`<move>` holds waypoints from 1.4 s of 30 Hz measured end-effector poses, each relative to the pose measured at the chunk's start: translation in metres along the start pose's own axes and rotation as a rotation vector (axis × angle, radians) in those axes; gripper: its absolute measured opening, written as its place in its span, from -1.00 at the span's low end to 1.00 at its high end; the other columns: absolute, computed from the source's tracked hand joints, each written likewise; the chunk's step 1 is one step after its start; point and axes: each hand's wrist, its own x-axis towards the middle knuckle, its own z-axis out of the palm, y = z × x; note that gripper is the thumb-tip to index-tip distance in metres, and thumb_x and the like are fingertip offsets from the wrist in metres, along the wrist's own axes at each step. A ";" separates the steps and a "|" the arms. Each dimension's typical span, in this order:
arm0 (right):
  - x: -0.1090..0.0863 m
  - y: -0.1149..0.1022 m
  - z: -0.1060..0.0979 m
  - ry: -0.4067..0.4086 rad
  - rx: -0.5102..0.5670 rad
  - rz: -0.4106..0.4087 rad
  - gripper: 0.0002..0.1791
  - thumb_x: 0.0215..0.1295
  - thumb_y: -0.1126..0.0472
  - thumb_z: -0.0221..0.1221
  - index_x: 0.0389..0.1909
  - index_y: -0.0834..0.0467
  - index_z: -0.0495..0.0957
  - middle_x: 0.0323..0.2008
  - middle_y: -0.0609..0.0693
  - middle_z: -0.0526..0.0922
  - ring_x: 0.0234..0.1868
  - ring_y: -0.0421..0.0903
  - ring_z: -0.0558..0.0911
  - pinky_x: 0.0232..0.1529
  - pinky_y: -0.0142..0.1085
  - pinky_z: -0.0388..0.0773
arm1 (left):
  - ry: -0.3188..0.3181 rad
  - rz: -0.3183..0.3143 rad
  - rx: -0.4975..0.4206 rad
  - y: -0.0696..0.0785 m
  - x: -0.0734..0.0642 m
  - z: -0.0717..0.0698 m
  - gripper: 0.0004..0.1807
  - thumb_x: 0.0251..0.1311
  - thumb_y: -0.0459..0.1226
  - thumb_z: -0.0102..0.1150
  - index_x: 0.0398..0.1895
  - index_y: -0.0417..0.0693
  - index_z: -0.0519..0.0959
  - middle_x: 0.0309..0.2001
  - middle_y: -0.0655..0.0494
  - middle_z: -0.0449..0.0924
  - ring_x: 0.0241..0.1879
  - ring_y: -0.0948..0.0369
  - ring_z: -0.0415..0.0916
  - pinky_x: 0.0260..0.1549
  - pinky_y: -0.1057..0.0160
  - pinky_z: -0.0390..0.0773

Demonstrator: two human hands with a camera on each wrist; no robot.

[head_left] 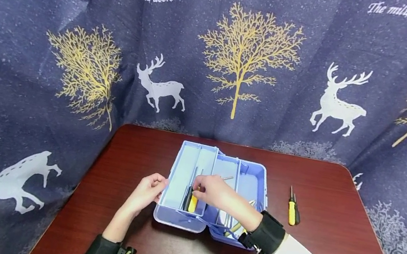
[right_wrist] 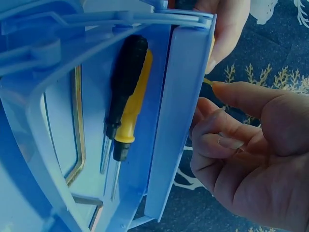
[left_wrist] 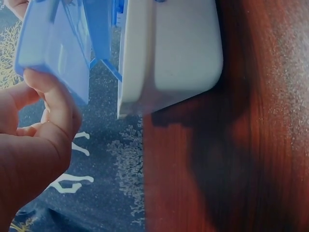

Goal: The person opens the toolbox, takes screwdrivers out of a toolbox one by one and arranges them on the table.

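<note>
An open blue plastic toolbox (head_left: 169, 218) has a raised upper tray (left_wrist: 53, 72) at the left. My left hand (head_left: 147, 189) holds that tray's outer edge with thumb and fingers. Inside the upper tray, my curled right hand (head_left: 211, 189) pinches a yellow-handled screwdriver (head_left: 193, 204), its grip partly hidden by the tray wall in the right wrist view. Against it lies a black-handled screwdriver (head_left: 187, 200). Lower down, beneath my right forearm, another tray holds a second black screwdriver (right_wrist: 128, 72) and yellow screwdriver (right_wrist: 136, 104), beside a hex key (right_wrist: 78, 130).
Right of the box, another pair of screwdrivers, yellow (head_left: 291, 213) and black, lies on the dark red table (head_left: 334, 236). Pliers (head_left: 236, 227) sit in the box's base, partly covered by my right arm. A blue patterned curtain (head_left: 204, 122) hangs behind.
</note>
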 end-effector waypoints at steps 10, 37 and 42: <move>-0.004 -0.007 0.007 -0.070 0.024 0.040 -0.93 0.43 0.20 0.30 -0.25 0.11 0.67 -0.47 -0.12 0.59 -0.45 -0.19 0.50 -0.42 -0.34 0.43 | -0.052 -0.039 -0.045 -0.009 -0.006 0.000 -0.71 0.53 -0.27 0.12 -0.13 -0.44 0.49 -0.53 0.11 0.49 -0.58 0.29 0.46 -0.52 0.34 0.61; -0.009 0.007 0.005 0.066 0.148 0.019 -0.94 0.46 0.16 0.27 -0.19 0.07 0.64 -0.52 -0.19 0.58 -0.56 -0.29 0.44 -0.47 -0.37 0.42 | -0.044 -0.052 -0.063 0.004 -0.002 -0.004 -0.75 0.50 -0.30 0.16 -0.21 -0.42 0.51 -0.59 0.13 0.50 -0.62 0.30 0.45 -0.57 0.35 0.60; -0.017 0.012 0.001 0.106 0.165 0.002 -0.93 0.43 0.22 0.26 -0.18 0.14 0.61 -0.58 -0.18 0.50 -0.60 -0.32 0.37 -0.50 -0.40 0.35 | -0.043 -0.045 -0.060 0.004 -0.001 -0.004 -0.76 0.48 -0.34 0.16 -0.19 -0.45 0.50 -0.58 0.13 0.49 -0.62 0.31 0.45 -0.57 0.37 0.59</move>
